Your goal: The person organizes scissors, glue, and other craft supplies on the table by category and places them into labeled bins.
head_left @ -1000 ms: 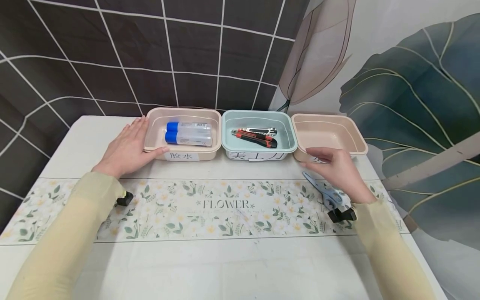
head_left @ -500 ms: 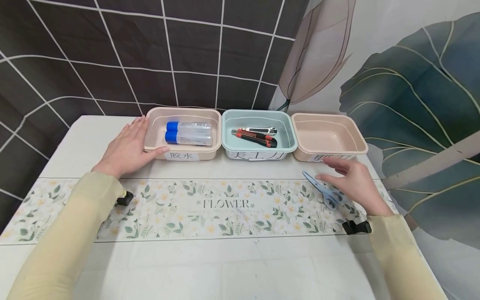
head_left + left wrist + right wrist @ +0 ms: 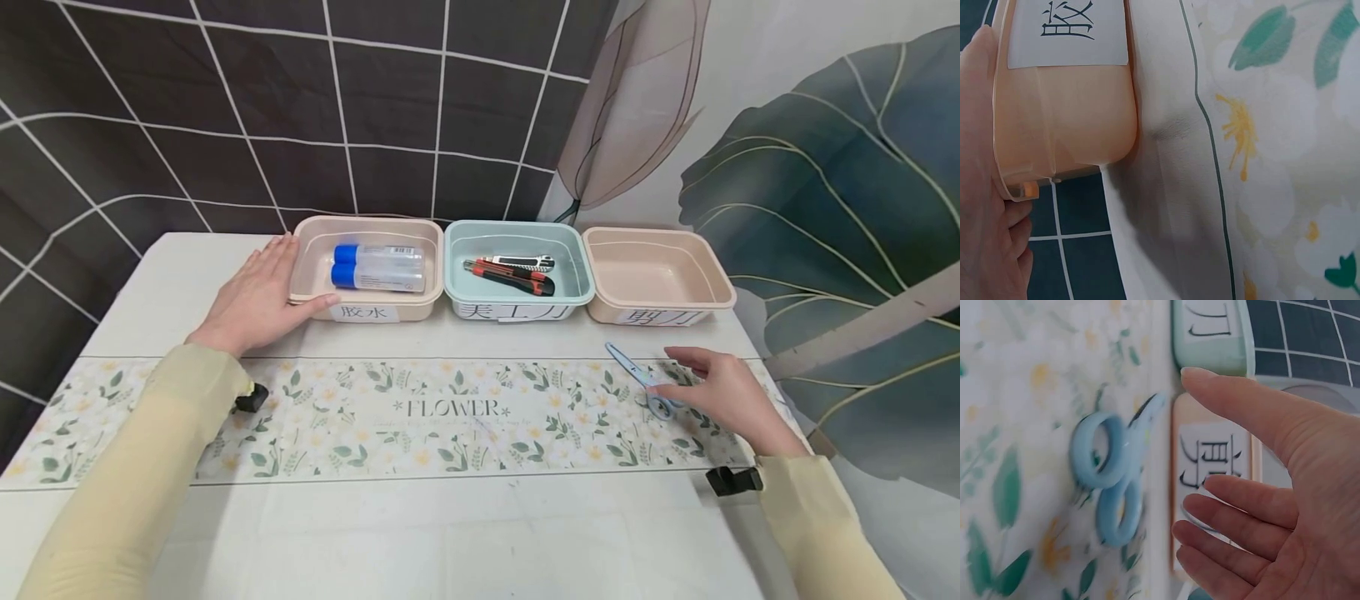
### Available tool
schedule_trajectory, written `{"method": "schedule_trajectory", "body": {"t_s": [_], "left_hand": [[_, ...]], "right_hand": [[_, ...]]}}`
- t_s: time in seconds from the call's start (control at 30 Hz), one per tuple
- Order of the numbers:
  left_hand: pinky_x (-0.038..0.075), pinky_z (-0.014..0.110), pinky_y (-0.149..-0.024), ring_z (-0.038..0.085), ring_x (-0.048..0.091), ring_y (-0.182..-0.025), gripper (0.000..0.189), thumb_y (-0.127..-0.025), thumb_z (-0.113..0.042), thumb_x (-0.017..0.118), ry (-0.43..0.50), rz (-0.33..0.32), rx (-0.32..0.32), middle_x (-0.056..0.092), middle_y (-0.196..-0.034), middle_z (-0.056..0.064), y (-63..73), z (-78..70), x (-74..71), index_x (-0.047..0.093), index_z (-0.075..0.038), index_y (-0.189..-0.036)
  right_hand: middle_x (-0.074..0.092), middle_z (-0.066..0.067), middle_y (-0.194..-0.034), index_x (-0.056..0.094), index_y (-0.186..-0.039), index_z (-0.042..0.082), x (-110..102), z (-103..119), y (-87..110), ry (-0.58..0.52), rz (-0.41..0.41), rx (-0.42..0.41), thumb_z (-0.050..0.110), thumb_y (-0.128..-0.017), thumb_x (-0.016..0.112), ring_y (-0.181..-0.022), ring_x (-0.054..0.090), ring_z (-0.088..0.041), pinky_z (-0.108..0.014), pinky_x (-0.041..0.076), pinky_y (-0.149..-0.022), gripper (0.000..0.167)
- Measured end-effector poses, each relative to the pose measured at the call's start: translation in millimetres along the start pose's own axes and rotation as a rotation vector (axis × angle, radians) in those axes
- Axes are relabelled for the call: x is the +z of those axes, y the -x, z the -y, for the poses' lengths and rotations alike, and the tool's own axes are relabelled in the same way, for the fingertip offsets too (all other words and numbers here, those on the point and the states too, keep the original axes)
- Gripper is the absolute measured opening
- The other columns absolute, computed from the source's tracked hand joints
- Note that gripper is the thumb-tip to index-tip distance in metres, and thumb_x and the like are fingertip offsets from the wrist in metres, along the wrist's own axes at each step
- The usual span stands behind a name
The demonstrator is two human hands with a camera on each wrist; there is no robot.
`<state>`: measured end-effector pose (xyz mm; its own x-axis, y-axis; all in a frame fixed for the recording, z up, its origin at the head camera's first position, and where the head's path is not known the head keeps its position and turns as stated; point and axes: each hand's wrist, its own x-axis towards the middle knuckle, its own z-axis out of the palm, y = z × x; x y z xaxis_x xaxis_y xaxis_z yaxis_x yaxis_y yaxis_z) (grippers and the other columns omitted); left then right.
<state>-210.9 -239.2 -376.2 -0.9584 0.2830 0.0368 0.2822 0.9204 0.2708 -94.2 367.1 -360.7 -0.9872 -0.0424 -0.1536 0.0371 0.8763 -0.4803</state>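
Note:
My left hand (image 3: pixel 251 296) lies with straight fingers along the left end of a pink bin (image 3: pixel 416 310), thumb at its front rim. Two blue-capped glue bottles (image 3: pixel 386 277) lie in that bin. My right hand (image 3: pixel 731 396) hovers over the table's right side, fingers apart and holding nothing. Just beneath its thumb lie light blue scissors (image 3: pixel 630 367), blades pointing to the upper left; the fingers partly cover their handles in the head view. In the right wrist view, the two scissor loops (image 3: pixel 1094 450) show apart from the hand.
In the middle stands a light blue bin (image 3: pixel 453 292) with several utility knives (image 3: pixel 517 279). To its right is another pink bin (image 3: pixel 660 275) with nothing inside. All three bins carry paper labels. A flower-printed strip (image 3: pixel 450 450) crosses the white table; a dark tiled backdrop (image 3: pixel 390 100) rises behind.
My right hand has drawn back from the right pink bin's front, toward me and to the right, and is now beside the scissors. The left hand has stayed in place.

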Motion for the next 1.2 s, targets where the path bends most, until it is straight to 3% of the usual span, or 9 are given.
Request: {"method": "schedule_trajectory", "body": {"t_s": [0.2,0.37,0.53,0.67,0.87,1.2], "left_hand": [[0.001,0.048,-0.124,0.039,0.003,-0.153,0.113,-0.093,-0.075,0.046,-0.003,-0.001,-0.005,0.005,-0.166,0.025,1.0,-0.7,-0.3,0.001,0.004,-0.161],[0.001,0.048,-0.124,0.039,0.003,-0.153,0.113,-0.093,-0.076,0.046,-0.003,0.001,-0.003,0.005,-0.166,0.025,0.4,-0.2,0.6,0.001,0.004,-0.161],[0.001,0.048,-0.124,0.039,0.003,-0.153,0.113,-0.093,-0.076,0.046,-0.001,0.0,0.001,0.005,-0.166,0.026,0.2,0.3,1.4,0.001,0.004,-0.16],[0.0,0.048,-0.124,0.038,0.002,-0.154,0.113,-0.094,-0.076,0.045,0.002,-0.001,-0.002,0.005,-0.166,0.025,0.6,0.6,1.9,0.0,0.004,-0.16],[-0.001,0.048,-0.124,0.038,0.001,-0.154,0.112,-0.094,-0.075,0.044,0.007,-0.002,-0.001,0.004,-0.166,0.025,0.4,0.5,1.9,-0.001,0.003,-0.16],[-0.001,0.047,-0.124,0.037,0.001,-0.154,0.112,-0.094,-0.075,0.044,0.005,0.001,0.003,0.003,-0.167,0.025,-0.2,0.7,2.6,-0.001,0.003,-0.161]], "right_hand": [[0.055,-0.031,-0.139,0.053,-0.143,-0.006,5.5,-10.0,7.3,-0.015,0.028,0.055,0.056,-0.078,0.085,-0.127,0.049,-0.051,-0.065,0.044,-0.1,0.095],[0.059,-0.03,-0.133,0.056,-0.14,-0.005,10.9,-14.7,11.6,-0.036,0.034,0.05,0.051,-0.078,0.087,-0.12,0.055,-0.048,-0.062,0.048,-0.097,0.09],[0.06,-0.028,-0.13,0.056,-0.14,-0.004,15.8,-18.2,14.2,-0.015,0.04,0.05,0.051,-0.076,0.088,-0.11,0.06,-0.04,-0.051,0.054,-0.085,0.09],[0.06,-0.025,-0.124,0.058,-0.138,-0.005,20.2,-19.0,14.8,0.008,0.023,0.037,0.046,-0.075,0.09,-0.101,0.059,-0.035,-0.042,0.051,-0.078,0.087],[0.056,-0.023,-0.12,0.059,-0.135,-0.007,23.7,-16.9,14.2,0.022,0.015,0.026,0.035,-0.076,0.092,-0.096,0.055,-0.034,-0.042,0.05,-0.075,0.08],[0.06,-0.018,-0.11,0.064,-0.129,-0.009,21.6,-14.2,10.5,0.073,0.011,0.017,0.033,-0.075,0.092,-0.089,0.054,-0.029,-0.037,0.046,-0.07,0.074]]}}
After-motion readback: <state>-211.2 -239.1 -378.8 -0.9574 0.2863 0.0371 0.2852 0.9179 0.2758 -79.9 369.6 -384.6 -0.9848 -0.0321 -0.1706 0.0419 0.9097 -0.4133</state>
